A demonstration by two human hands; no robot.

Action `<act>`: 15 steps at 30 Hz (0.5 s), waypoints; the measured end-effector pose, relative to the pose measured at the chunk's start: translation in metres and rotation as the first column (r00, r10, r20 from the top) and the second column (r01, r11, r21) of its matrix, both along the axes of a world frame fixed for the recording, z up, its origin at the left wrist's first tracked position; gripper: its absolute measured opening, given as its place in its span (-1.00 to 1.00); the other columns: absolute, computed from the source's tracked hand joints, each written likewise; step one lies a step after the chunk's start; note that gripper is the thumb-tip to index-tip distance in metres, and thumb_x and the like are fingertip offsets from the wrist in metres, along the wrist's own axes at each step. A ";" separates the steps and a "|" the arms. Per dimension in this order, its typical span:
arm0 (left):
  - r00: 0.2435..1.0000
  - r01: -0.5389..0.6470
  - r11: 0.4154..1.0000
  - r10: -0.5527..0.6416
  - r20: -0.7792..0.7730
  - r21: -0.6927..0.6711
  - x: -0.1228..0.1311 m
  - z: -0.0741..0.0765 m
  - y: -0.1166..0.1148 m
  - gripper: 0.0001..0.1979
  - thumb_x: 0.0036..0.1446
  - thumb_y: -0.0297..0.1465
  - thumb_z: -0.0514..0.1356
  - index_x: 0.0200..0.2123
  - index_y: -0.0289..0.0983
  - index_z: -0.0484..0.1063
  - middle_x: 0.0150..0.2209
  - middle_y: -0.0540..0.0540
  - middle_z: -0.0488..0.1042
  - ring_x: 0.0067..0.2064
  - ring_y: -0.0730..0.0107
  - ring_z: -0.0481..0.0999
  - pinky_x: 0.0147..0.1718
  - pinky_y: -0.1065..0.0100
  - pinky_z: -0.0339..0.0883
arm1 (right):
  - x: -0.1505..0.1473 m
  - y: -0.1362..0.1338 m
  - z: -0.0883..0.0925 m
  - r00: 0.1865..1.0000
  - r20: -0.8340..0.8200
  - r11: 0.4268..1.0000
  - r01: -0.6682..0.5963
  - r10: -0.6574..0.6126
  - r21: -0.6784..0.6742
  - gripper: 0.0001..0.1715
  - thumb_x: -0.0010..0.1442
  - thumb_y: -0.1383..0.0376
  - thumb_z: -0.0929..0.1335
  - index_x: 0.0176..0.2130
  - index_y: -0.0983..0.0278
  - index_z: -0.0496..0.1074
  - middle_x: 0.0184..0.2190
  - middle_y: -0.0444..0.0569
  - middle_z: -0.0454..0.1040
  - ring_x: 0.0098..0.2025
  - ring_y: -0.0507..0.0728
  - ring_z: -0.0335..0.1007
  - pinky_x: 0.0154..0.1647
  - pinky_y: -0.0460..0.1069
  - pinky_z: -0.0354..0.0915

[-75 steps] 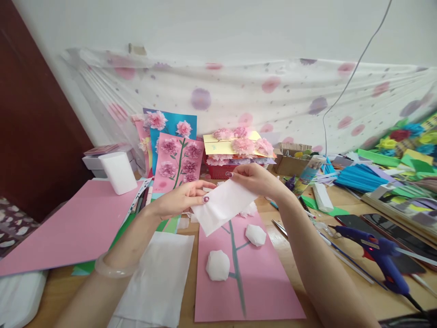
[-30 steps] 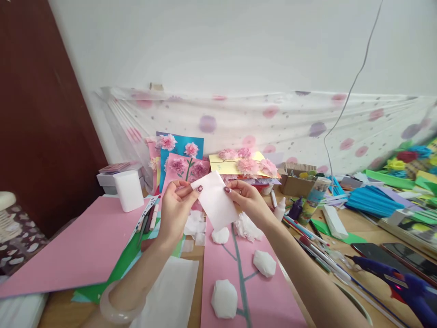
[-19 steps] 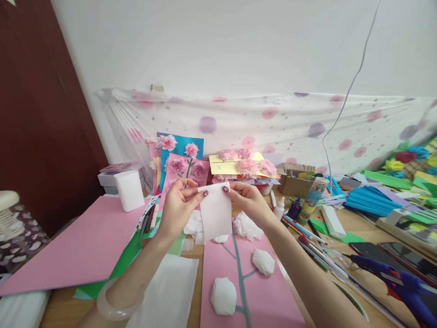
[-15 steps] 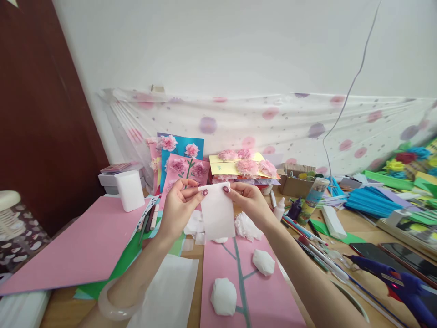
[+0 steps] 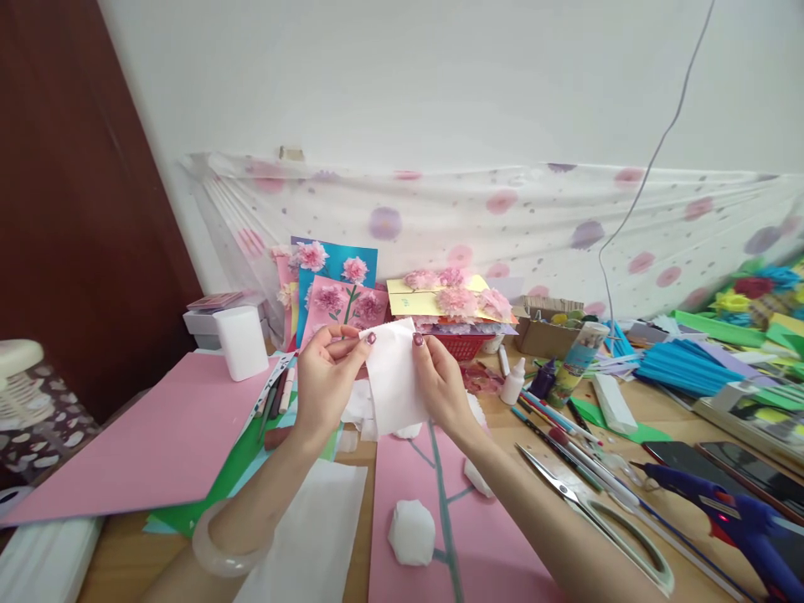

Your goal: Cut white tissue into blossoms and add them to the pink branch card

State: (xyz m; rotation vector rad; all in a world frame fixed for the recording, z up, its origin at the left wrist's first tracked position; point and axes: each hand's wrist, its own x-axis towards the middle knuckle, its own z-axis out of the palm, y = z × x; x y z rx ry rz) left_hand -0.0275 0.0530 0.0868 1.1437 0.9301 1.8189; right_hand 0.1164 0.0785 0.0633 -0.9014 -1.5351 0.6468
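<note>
A small white tissue sheet (image 5: 397, 381) hangs in the air between my two hands. My left hand (image 5: 327, 373) pinches its upper left corner between thumb and fingers. On the right edge, my right hand (image 5: 443, 377) grips the tissue, thumb in front. Beneath lies a pink card (image 5: 402, 477) with a painted green-grey branch. White paper puffs (image 5: 412, 533) sit on that card, one partly covered by my right forearm. A larger white sheet (image 5: 317, 519) rests left of the card, under my left forearm.
Scissors (image 5: 569, 490), pens, a blue glue gun (image 5: 722, 502) and phones lie to the right. A white glue bottle (image 5: 513, 381) stands behind them. At left are a large pink sheet (image 5: 144, 444) and a white roll (image 5: 241, 342). Flower cards (image 5: 352, 310) lean at the back.
My right hand has slid from the tissue's top edge down its right side, and the tissue is now slanted. The scissors show more as my right forearm shifted left.
</note>
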 end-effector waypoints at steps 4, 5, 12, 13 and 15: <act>1.000 -0.009 1.000 0.009 0.004 -0.021 0.001 -0.001 0.000 -0.67 -0.13 -0.30 0.39 -0.35 -0.25 0.33 -0.51 0.02 0.51 -0.46 0.43 0.50 -0.47 0.42 0.43 | -0.003 -0.001 -0.004 0.998 0.034 0.998 0.053 -0.053 0.017 -0.53 0.29 -0.01 0.14 -0.51 0.21 0.01 -0.57 -0.21 0.04 -0.52 0.01 -0.04 -0.53 -0.10 -0.04; 1.000 -0.014 1.000 0.014 0.004 -0.023 0.001 -0.001 0.000 -0.66 -0.14 -0.30 0.39 -0.35 -0.25 0.33 -0.50 0.01 0.52 -0.46 0.42 0.50 -0.47 0.41 0.43 | -0.003 0.000 -0.004 0.997 0.038 0.998 0.065 -0.065 0.017 -0.53 0.29 -0.01 0.14 -0.51 0.21 0.00 -0.57 -0.21 0.03 -0.52 0.00 -0.05 -0.54 -0.09 -0.05; 0.997 -0.041 0.999 0.042 -0.058 0.028 0.000 -0.001 0.001 -0.68 -0.08 -0.28 0.35 -0.31 -0.25 0.31 -0.40 -0.03 0.53 -0.44 0.41 0.51 -0.47 0.43 0.41 | -0.002 -0.002 -0.002 0.994 0.057 0.996 0.090 -0.091 0.022 -0.54 0.30 0.01 0.13 -0.51 0.22 0.04 -0.58 -0.21 0.05 -0.53 0.00 -0.04 -0.54 -0.10 -0.05; 0.996 -0.022 0.998 0.026 -0.083 0.052 0.002 -0.002 0.000 -0.69 -0.05 -0.29 0.33 -0.28 -0.23 0.30 -0.35 -0.04 0.53 -0.40 0.40 0.53 -0.46 0.43 0.40 | -0.002 -0.001 -0.002 0.995 0.046 0.996 0.091 -0.092 0.019 -0.55 0.30 0.02 0.13 -0.51 0.22 0.04 -0.58 -0.21 0.05 -0.53 0.00 -0.04 -0.54 -0.10 -0.05; 0.992 0.051 0.992 -0.037 -0.124 0.113 0.006 -0.002 -0.003 -0.68 -0.01 -0.33 0.31 -0.22 -0.19 0.25 -0.24 -0.04 0.52 -0.33 0.38 0.55 -0.44 0.44 0.40 | 0.000 0.000 -0.001 0.994 0.023 0.994 0.104 -0.105 0.026 -0.55 0.30 0.03 0.13 -0.51 0.22 0.05 -0.58 -0.21 0.07 -0.52 0.00 -0.03 -0.52 -0.09 -0.03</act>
